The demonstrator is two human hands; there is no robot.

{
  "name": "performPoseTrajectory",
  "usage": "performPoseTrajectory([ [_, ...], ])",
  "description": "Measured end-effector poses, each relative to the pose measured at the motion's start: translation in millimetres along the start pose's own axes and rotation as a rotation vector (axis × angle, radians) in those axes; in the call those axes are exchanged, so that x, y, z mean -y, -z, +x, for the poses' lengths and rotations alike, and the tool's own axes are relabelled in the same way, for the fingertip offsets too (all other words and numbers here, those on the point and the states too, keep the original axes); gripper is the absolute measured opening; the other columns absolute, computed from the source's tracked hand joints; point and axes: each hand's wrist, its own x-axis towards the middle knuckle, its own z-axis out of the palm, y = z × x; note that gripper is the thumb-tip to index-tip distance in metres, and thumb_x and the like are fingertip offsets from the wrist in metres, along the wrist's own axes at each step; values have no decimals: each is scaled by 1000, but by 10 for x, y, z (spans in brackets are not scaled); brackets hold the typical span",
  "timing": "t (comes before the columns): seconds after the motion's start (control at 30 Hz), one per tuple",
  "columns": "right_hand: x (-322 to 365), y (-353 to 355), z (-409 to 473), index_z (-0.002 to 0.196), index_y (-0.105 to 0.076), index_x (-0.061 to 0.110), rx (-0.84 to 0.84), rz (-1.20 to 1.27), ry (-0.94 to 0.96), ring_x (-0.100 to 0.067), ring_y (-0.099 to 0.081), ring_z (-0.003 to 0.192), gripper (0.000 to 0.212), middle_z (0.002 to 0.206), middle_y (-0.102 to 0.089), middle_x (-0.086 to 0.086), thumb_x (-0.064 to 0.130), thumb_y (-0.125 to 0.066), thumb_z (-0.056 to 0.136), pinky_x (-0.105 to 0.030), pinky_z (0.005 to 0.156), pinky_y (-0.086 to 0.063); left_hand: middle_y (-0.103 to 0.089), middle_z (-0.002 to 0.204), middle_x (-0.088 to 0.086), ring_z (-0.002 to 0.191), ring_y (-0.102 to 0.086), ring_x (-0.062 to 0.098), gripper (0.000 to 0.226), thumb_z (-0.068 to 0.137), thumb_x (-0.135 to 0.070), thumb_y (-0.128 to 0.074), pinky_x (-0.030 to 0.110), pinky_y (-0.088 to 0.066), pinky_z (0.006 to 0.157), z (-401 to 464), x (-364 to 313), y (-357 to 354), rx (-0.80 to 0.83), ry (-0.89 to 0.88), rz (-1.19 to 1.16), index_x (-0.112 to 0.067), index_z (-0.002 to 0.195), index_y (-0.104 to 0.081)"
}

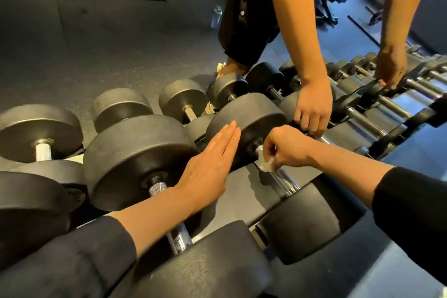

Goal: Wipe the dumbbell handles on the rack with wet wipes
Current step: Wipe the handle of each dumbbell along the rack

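Two other hands crowd the rack; right hand pinches wipe, left hand flat-fingered.

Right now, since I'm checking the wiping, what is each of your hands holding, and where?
Right hand pinches a wet wipe against the dumbbell handle near its far end. Left hand lies flat, holding nothing.

Knurled shiny metal handle (matt heads)

Dark rubber floor in big tiles w/ visible seams — matte, speckled. Blue-tinted floor at upper right, gym equipment standing on it — blurred. Warm light from above.
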Motion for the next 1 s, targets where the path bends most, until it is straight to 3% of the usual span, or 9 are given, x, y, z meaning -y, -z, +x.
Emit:
performPoseTrajectory([
  [0.13,62,-6,-149,76,-71,12,172,17,-86,-18,-65,80,9,87,-70,-6,4,-72,74,-29,76,-55,18,158,-3,141,15,7,98,83,1,-58,17,-44,94,-2,128,2,-12,-56,-56,-16,151,9],
  [0.27,99,-33,-225,63,-65,21,245,10,-140,-18,-68,82,20,84,-71,-4,5,-74,71,-30,77,-56,14,159,-3,145,11,10,98,82,2,-60,24,-41,104,-16,187,-21,-26,-77,-109,-16,151,7],
  [0.37,73,-35,-187,75,-69,16,65,56,-125,-11,-59,76,9,81,-63,3,9,-74,72,-20,68,-47,13,159,-3,146,8,11,96,84,0,-60,25,-42,104,-9,198,-35,-40,-84,-131,-17,152,6],
  [0.47,80,-26,-40,84,-70,12,-228,97,-122,-13,-54,72,14,82,-61,1,16,-74,72,-26,66,-42,13,159,-3,145,9,10,95,84,1,-59,23,-46,98,-24,206,-39,-51,-92,-140,-17,152,5],
  [0.57,179,-116,97,96,-70,12,-344,55,-96,-14,-57,79,19,87,-59,3,19,-70,78,-27,70,-44,13,159,-2,143,11,8,95,84,1,-59,24,-48,95,-33,211,-56,-54,-94,-123,-16,152,5],
  [0.73,210,-245,200,104,-71,12,-294,-50,-68,-16,-64,92,21,103,-64,-2,18,-68,84,-24,76,-51,16,159,-3,145,11,10,93,86,1,-56,24,-48,96,-21,223,-57,-45,-91,-140,-16,152,8],
  [0.83,293,-257,128,92,-72,7,-159,-100,-61,-20,-64,87,13,95,-65,-6,12,-62,84,-33,78,-54,17,159,-2,145,12,11,94,85,1,-57,22,-47,96,-27,220,-69,-47,-98,-146,-16,152,8],
  [0.93,319,-236,36,66,-64,9,-56,-126,-83,-23,-60,71,15,74,-62,-7,9,-59,81,-36,70,-52,19,158,-1,145,14,11,93,87,1,-55,18,-39,102,-21,228,-74,-43,-106,-155,-16,151,10],
  [1.0,296,-194,-34,72,-68,14,58,-111,-160,-18,-63,71,8,74,-66,-1,8,-65,76,-34,71,-54,19,158,-1,145,14,12,92,87,1,-54,18,-34,104,-17,233,-70,-47,-113,-158,-15,151,10],
])
